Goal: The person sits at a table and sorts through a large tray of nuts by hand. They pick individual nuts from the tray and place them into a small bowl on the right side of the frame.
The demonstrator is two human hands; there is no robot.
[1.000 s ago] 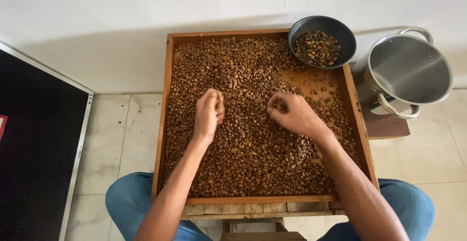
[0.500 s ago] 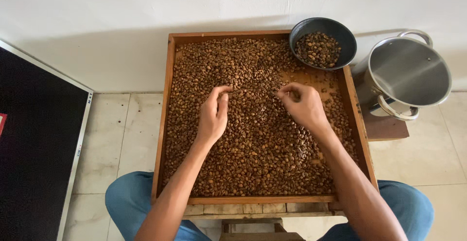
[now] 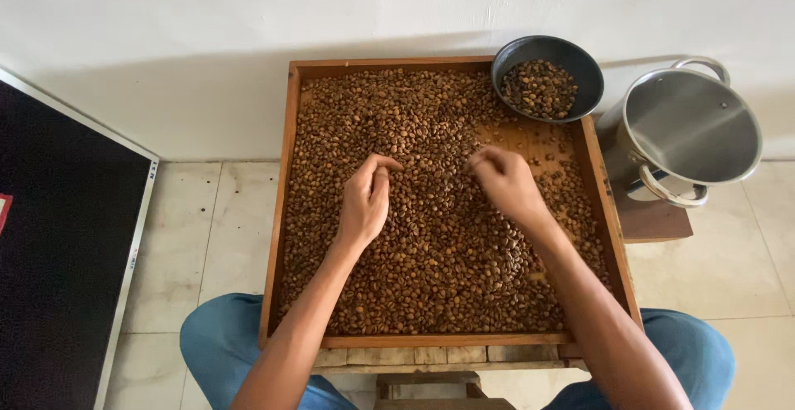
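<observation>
Sitting with knees in blue trousers (image 3: 224, 340) under the near edge, the person leans over a square shallow wooden tray (image 3: 286, 211) that rests on a pale wooden stand (image 3: 414, 359). A layer of brown roasted coffee beans (image 3: 431, 277) covers nearly the whole tray floor; bare wood shows only near the far right corner. Left hand (image 3: 366, 203) lies on the beans at tray centre, fingers curled narrow, thumb meeting fingertips; cannot tell if a bean is pinched. Right hand (image 3: 503, 182) rests just beside it, to the right, fingers bunched close together over the beans, contents not visible. Farther off, a round dark bowl (image 3: 580, 66) part-filled with beans sits on the tray's far right corner. Right of it, apart from the tray, a stainless steel pot with loop handles (image 3: 691, 128) stands on a low brown stool (image 3: 654, 219). White wall (image 3: 248, 29) behind; black flat panel (image 3: 58, 253) at left on the pale tiled floor (image 3: 207, 219).
</observation>
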